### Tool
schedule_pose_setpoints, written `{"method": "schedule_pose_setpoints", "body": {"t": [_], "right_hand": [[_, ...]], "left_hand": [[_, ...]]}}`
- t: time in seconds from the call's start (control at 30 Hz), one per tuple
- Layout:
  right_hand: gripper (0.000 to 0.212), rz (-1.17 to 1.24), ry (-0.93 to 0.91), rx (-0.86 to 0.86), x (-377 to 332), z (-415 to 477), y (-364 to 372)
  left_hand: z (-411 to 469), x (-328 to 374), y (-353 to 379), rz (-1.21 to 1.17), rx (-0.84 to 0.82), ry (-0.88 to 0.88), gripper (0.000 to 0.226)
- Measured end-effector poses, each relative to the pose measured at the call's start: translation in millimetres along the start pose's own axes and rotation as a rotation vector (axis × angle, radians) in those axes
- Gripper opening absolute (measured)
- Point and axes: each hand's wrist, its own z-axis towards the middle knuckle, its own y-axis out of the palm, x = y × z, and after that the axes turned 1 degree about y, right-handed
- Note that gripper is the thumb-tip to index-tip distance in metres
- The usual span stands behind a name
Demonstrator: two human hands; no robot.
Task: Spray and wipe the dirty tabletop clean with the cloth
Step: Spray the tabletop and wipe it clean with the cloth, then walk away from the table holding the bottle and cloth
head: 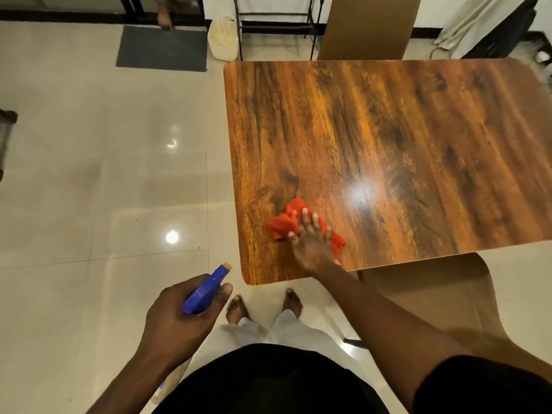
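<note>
With the right hand [310, 243] pressing flat on the bunched red cloth [286, 224] near the bench [418, 130] corner and the left hand [182, 312] gripping the blue spray bottle [206, 291], the cloth may skip patches.

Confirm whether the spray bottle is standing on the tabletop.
No, the left hand grips the spray bottle over the floor, beside the tabletop, not on it.

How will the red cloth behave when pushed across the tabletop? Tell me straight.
Probably floppy: the red cloth lies crumpled in folds under the right hand. Likely light, since flat fingers alone hold it down. It should slide readily, as the wooden tabletop looks glossy, though it may bunch up.
</note>
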Motion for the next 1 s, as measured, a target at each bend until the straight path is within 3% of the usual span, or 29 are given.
{"method": "schedule_pose_setpoints", "body": {"t": [0.2, 0.37, 0.43, 0.57, 0.7, 0.83, 1.0], "right_hand": [[0.064, -0.162, -0.26, -0.151, -63, -33, 55], [0.062, 0.003, -0.332, -0.253, -56, -76, 63], [0.058, 0.236, -0.236, -0.296, -51, -95, 56], [0.029, 0.946, 0.206, -0.298, -41, -132, 37], [0.038, 1.467, 0.61, -0.217, -11, -167, 23], [0.06, 1.7, 0.631, -0.15, 30, -199, 14], [0.088, 1.757, 0.599, -0.008, 66, -224, 5]], "left_hand": [[8, 8, -4, 0.012, 0.014, 0.072, 0.046], [21, 16, 0, 0.041, -0.033, 0.128, 0.028], [27, 19, 3, 0.052, -0.05, 0.157, 0.036], [36, 26, 11, 0.049, -0.082, 0.203, 0.046], [38, 34, 18, 0.058, -0.103, 0.235, 0.055], [32, 39, 25, 0.046, -0.096, 0.246, 0.049], [15, 42, 30, -0.059, -0.055, 0.197, 0.043]]}}
